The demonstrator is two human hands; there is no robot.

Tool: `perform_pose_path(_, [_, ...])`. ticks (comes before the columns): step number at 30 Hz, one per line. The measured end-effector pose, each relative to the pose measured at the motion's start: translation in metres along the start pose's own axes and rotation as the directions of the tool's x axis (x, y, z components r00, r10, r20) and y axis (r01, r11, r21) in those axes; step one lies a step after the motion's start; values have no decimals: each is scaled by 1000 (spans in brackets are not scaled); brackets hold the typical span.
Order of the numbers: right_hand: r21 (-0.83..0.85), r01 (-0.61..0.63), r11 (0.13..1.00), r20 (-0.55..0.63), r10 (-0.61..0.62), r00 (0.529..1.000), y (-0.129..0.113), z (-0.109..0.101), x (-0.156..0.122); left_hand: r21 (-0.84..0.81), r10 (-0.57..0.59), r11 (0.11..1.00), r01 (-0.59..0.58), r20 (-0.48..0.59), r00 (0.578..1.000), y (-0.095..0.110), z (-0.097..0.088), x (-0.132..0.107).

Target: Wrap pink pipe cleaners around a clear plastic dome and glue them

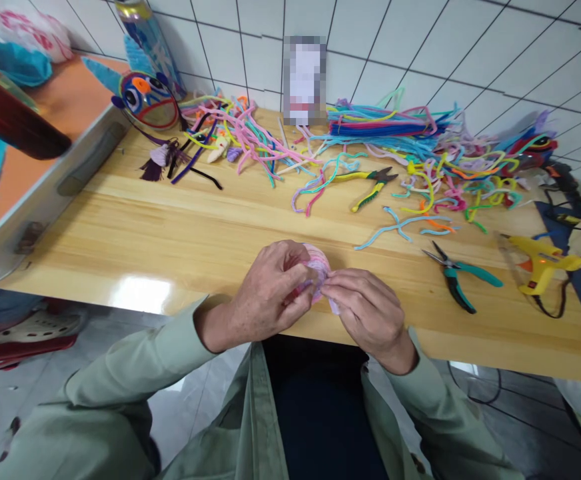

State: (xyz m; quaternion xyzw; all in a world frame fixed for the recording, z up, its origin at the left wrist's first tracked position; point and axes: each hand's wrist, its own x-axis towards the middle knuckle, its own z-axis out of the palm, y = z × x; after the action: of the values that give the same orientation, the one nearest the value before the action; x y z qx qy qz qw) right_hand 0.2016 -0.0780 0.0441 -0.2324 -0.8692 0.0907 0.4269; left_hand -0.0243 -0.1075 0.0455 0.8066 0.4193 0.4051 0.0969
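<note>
A rounded piece point(316, 255), banded in pink and lilac, is sitting at nine o'clock from the teal-handled pliers point(463, 272). At its eight o'clock, the left hand point(269, 290) is gripping it, fingers curled; at four, the right hand point(370, 305) is pinching its lilac edge narrowly.

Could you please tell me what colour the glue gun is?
The glue gun is mostly yellow; head view.

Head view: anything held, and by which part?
Yes, a pink-and-lilac rounded piece. The left hand grips its left side; the right hand pinches its right edge. Fingers hide the exact contact.
</note>
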Motion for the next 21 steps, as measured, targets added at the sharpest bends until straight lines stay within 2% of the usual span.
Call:
perform_pose_path(7, [4,-5,1000,-7,5,1000,-8,1,-1,85,-4,996,7,-46,999,6,1,-4])
perform_pose_path(15, [6,-7,1000,0,7,1000,-8,3,3,88,37,995,-35,-21,999,1,-8,-6])
perform_pose_path(18, [36,-10,999,-6,10,1000,-8,4,3,13,51,999,-51,-16,999,-4,-8,-5])
perform_pose_path(21, [30,-4,1000,-14,4,1000,-9,5,4,-153,70,986,-71,-13,997,-6,-7,-3])
